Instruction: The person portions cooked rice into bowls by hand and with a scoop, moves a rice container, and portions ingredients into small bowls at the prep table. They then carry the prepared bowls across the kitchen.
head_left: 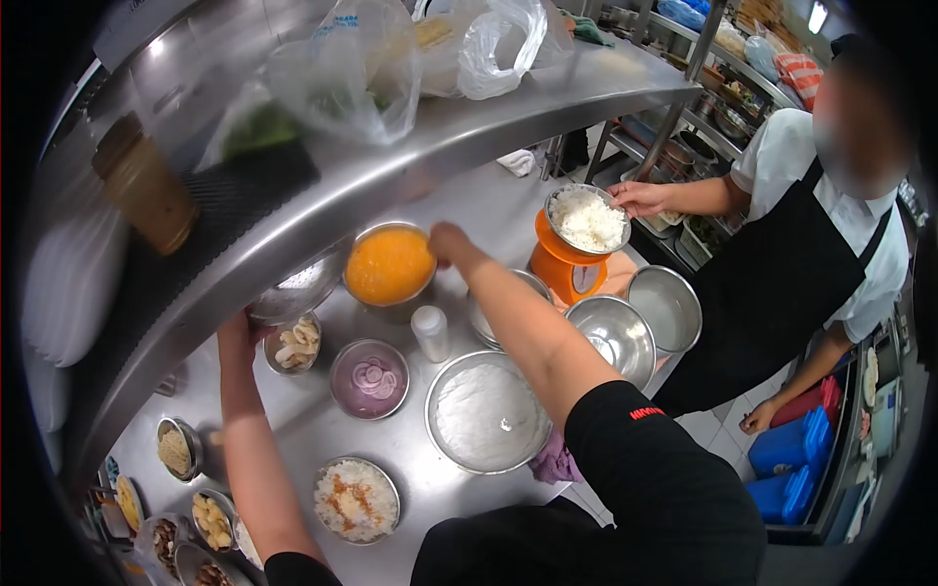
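Note:
My left hand [242, 332] is closed at the edge of a tilted, shiny round metal lid or shallow bowl [308, 291], under the steel shelf. My right hand [447, 243] is closed at the right rim of a deep metal pot [386, 311] filled with thick orange-yellow liquid [391, 264]; its fingertips are partly hidden. Below my left hand stands a metal bowl of pale, whitish pieces [298, 344]. A bowl of sliced purple onion [374, 379] and a white-capped bottle [430, 332] stand in front of the pot.
A co-worker's hand [640, 198] holds a bowl of white rice [589, 219] on an orange scale [567, 273]. Metal bowls [614, 342] and a large basin [487, 410] are under my right arm. Rice with brown topping [357, 500] lies nearest me. The steel shelf [469, 122] overhangs the table.

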Action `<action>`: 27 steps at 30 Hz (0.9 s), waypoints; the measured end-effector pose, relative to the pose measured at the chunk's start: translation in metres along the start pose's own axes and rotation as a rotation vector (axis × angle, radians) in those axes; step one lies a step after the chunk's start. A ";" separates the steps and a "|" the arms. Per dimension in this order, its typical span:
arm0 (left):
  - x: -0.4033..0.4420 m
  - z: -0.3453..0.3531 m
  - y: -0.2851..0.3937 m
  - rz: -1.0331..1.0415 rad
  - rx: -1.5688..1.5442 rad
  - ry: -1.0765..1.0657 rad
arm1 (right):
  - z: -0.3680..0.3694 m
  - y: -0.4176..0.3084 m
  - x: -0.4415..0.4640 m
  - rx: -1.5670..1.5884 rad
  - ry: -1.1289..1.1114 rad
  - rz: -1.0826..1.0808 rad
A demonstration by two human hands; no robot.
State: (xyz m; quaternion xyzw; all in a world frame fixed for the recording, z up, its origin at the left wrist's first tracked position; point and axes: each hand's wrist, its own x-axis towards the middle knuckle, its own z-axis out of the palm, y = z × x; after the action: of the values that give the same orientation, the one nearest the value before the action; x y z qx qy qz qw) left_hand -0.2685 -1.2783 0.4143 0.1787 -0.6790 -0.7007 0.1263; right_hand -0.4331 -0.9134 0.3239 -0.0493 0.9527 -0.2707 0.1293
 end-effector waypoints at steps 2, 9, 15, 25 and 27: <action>0.006 0.023 0.004 -0.011 0.008 -0.007 | 0.004 0.009 0.006 0.087 -0.029 0.024; 0.054 0.137 -0.016 0.049 -0.114 -0.334 | -0.063 0.005 -0.066 -0.225 -0.170 -0.096; 0.077 0.279 -0.025 -0.169 -0.025 -0.385 | -0.125 0.019 -0.227 -0.392 -0.017 -0.335; 0.075 0.392 -0.063 -0.274 -0.058 -0.327 | -0.173 0.148 -0.437 0.307 0.061 -0.227; 0.094 0.405 -0.093 -0.293 -0.104 -0.302 | -0.165 0.175 -0.461 0.711 0.154 -0.107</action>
State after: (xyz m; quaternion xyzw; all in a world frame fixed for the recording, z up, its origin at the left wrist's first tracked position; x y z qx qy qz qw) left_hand -0.5184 -0.9462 0.3195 0.1620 -0.6200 -0.7644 -0.0711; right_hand -0.0385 -0.6068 0.4680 -0.0304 0.8022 -0.5940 0.0522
